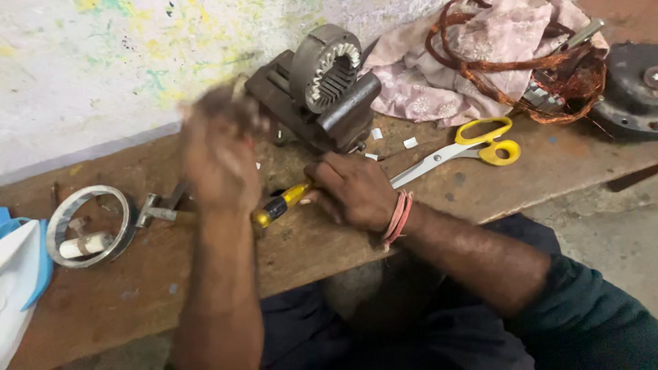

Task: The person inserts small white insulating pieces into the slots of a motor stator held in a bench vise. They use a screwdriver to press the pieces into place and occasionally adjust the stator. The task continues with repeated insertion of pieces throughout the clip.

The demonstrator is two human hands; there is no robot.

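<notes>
Screwdriver (279,205), yellow-and-black handle, lying on the wooden bench (123,294) near its front edge, handle poking out leftward from under the right hand (353,188), fingers clamped on its shaft end. Left hand (218,147) raised and blurred, grip impossible to tell. Behind: vise (312,113) holding a stator (327,65). Rightward, yellow-handled scissors (459,147).

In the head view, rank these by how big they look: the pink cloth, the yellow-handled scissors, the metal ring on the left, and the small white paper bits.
1. Pink cloth, clearly largest.
2. Yellow-handled scissors and metal ring: too close to rank; the scissors look longer, the ring wider and nearer the camera.
3. White paper bits, smallest.
</notes>
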